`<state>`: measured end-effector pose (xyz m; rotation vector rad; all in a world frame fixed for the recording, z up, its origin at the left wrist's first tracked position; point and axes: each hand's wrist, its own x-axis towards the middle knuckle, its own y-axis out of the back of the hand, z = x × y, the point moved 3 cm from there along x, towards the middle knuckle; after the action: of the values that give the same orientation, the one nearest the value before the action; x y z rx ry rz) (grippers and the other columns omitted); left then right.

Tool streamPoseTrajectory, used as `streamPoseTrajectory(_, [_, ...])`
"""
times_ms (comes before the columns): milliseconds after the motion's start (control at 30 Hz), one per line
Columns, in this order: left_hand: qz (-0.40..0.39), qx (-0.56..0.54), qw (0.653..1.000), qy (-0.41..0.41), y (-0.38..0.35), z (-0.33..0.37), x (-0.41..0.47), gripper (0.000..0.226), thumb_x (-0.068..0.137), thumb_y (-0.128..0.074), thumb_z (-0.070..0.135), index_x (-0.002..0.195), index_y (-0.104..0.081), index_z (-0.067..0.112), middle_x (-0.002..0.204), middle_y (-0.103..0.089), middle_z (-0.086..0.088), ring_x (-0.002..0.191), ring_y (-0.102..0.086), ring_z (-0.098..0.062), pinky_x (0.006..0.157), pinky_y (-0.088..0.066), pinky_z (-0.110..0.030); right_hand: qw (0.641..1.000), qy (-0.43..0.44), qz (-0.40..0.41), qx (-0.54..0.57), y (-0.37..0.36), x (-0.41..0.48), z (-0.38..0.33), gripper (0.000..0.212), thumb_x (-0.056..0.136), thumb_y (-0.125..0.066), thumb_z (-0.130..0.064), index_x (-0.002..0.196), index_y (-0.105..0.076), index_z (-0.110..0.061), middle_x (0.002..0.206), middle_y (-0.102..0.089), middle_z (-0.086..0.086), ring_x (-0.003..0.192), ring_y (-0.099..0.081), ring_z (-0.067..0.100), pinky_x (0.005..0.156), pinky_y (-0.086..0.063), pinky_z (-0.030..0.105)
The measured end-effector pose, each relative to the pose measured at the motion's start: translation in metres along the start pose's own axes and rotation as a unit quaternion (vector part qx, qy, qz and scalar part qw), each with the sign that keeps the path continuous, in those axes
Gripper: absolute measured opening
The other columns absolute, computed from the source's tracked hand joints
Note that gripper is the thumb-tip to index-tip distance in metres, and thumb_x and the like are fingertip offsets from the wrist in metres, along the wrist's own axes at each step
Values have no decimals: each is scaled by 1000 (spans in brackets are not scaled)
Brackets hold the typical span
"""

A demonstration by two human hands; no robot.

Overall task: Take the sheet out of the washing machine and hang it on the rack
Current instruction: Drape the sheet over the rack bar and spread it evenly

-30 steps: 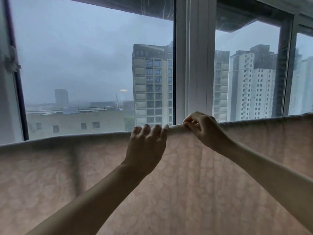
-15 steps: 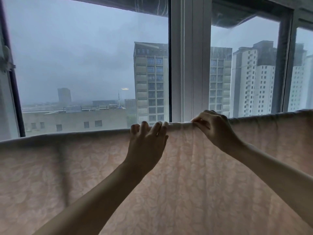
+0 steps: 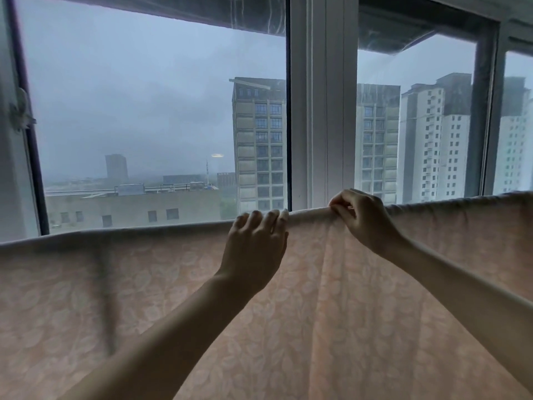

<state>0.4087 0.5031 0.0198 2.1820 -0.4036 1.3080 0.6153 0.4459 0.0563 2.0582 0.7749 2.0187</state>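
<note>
A pale pink sheet (image 3: 331,313) with a faint leaf pattern hangs folded over a horizontal bar that it hides, its top fold crossing the view from left to right. My left hand (image 3: 253,249) rests on the top fold near the middle, fingers curled over the edge. Just to its right, my right hand (image 3: 360,217) pinches the fold between thumb and fingers. A vertical crease runs down the cloth below the right hand. The washing machine is out of view.
Right behind the sheet stands a large window with a white frame post (image 3: 323,105) in the middle. A window latch (image 3: 20,111) sits at the far left. Tall buildings show outside under a grey sky.
My right hand has slid to the right along the top fold, widening the gap to my left hand. The left hand stays on the fold. The view has shifted slightly.
</note>
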Motion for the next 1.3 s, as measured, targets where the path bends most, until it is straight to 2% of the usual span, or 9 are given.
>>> streamPoseTrajectory(133, [-4, -7, 1000, -26, -12, 22, 21, 33, 85, -69, 16, 116, -65, 7, 100, -70, -8, 83, -67, -26, 71, -54, -38, 1000, -16, 0, -10, 8, -1, 13, 5, 87, -65, -4, 86, -67, -8, 82, -67, 3, 73, -59, 11, 72, -48, 20])
streamPoseTrajectory(267, [16, -14, 1000, -1, -21, 29, 31, 20, 84, -70, 11, 103, -70, 6, 84, -71, -6, 75, -68, -24, 64, -52, -35, 1000, -17, 1, -19, 17, -5, 26, 6, 87, -65, -4, 87, -68, -10, 82, -67, 1, 75, -60, 11, 73, -51, 23])
streamPoseTrajectory(367, [31, -12, 999, 16, -25, 29, 28, 17, 88, -67, 13, 103, -71, 6, 86, -72, -6, 76, -68, -24, 66, -51, -35, 1000, 0, 4, -17, 23, -17, 26, 9, 87, -64, -4, 93, -70, -8, 87, -68, 3, 79, -62, 12, 75, -46, 14])
streamPoseTrajectory(500, [45, -10, 999, 16, -26, 27, 26, 17, 92, -62, 15, 104, -71, 6, 87, -72, -6, 77, -67, -25, 68, -51, -37, 999, 45, -17, -7, 22, -26, 24, 13, 89, -63, -9, 100, -69, -7, 92, -67, 3, 84, -61, 13, 80, -51, 25])
streamPoseTrajectory(667, [46, -7, 999, 22, -25, 24, 23, 20, 93, -59, 17, 107, -70, 7, 92, -72, -7, 80, -67, -25, 71, -51, -37, 999, 44, -6, 1, 14, -20, 29, 6, 84, -69, -8, 90, -67, -9, 84, -61, -2, 79, -58, 14, 73, -52, 28])
streamPoseTrajectory(1000, [49, -2, 999, 17, -18, 17, 15, 22, 91, -61, 13, 111, -68, 7, 96, -71, -7, 83, -67, -27, 74, -51, -40, 1000, 11, 18, -4, 11, 2, 30, 6, 92, -57, -4, 92, -63, -3, 87, -62, 8, 77, -56, 15, 69, -36, 9])
streamPoseTrajectory(1100, [43, 6, 998, 37, -16, 29, 19, 20, 93, -60, 16, 109, -68, 9, 95, -71, -6, 82, -67, -28, 74, -50, -40, 1000, -8, 6, -2, 14, 3, 37, 6, 92, -57, -5, 93, -63, -4, 87, -61, 4, 79, -56, 14, 69, -34, 5])
streamPoseTrajectory(1167, [41, 20, 998, 48, -20, 37, 23, 20, 91, -63, 18, 110, -68, 12, 94, -71, -4, 79, -66, -28, 73, -49, -40, 1000, -18, -8, 4, 15, -1, 44, 5, 92, -59, -7, 94, -63, -6, 89, -61, 0, 83, -58, 13, 73, -39, 9])
streamPoseTrajectory(1300, [50, 30, 998, 8, -34, 49, 30, 35, 86, -70, 17, 121, -65, 16, 102, -70, 0, 80, -65, -25, 72, -47, -37, 998, -50, -24, -5, 33, -6, 66, 5, 91, -61, -11, 95, -65, -10, 90, -67, 1, 83, -61, 14, 80, -52, 30])
